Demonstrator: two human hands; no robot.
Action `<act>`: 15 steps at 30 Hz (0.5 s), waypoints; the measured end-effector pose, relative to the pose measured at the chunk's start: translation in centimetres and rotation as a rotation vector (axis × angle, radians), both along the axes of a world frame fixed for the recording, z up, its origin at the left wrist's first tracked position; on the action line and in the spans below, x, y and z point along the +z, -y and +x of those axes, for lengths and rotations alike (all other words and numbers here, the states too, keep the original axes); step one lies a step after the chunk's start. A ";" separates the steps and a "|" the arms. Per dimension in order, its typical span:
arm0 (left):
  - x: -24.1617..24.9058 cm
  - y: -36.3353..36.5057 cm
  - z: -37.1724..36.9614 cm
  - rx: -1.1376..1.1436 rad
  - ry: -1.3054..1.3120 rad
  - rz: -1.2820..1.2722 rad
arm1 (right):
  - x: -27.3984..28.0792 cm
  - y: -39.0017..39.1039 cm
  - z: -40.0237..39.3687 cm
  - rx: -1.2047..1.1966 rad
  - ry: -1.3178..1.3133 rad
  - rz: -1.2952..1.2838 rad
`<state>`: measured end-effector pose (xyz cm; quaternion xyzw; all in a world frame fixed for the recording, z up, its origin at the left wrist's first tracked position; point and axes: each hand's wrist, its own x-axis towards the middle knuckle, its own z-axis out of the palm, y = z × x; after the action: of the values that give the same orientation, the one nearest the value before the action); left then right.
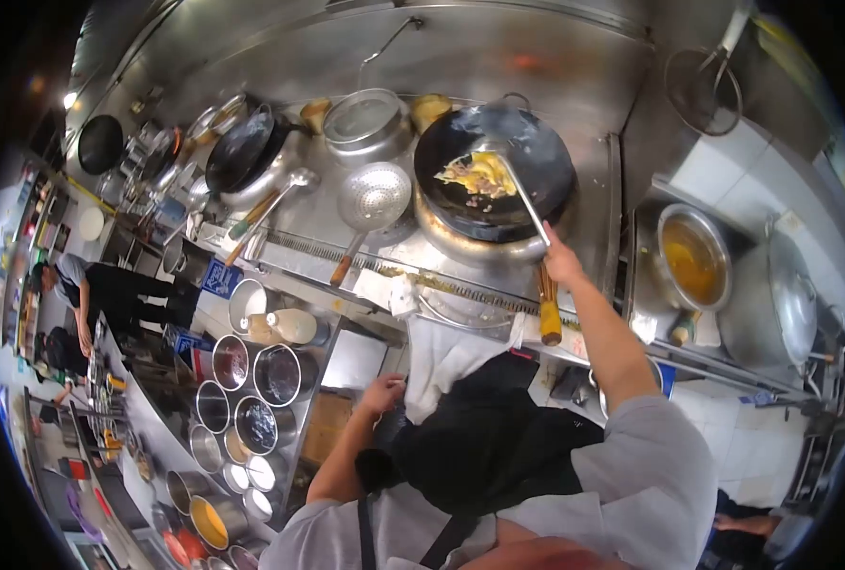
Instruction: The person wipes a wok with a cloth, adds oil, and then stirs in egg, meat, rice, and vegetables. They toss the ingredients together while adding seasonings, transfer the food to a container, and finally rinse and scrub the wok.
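My right hand (563, 263) is closed around the handle of a long metal ladle (525, 195). Its head sits in a large black wok (446, 133) on the stove, among yellow egg-like food with brownish meat pieces (480, 176). Low over the front of my apron, my left hand (383, 392) has its fingers curled in; what is inside them, if anything, is hidden. Just right of it hangs a white towel (432, 366). Left of the wok lies a perforated skimmer (375, 197) with a wooden handle.
Several seasoning pots (256, 423) and bottles (294, 326) crowd the left counter. A metal bowl of yellowish liquid (693, 256) and a tall pot (774, 299) stand on the right. Another wok (242, 152) is at the back left. A co-worker (109, 290) stands far left.
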<state>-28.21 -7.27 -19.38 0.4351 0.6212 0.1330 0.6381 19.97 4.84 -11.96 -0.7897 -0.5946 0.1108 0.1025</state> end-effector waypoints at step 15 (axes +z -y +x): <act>34.4 -6.1 2.9 -1.110 1.206 1.158 | 2.5 -2.7 -17.4 -0.490 -1.429 0.067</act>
<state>-25.35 -1.14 15.03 0.7667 -0.2572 0.2965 0.5080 2.56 7.52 -9.49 -0.6318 -0.1941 0.5516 0.5088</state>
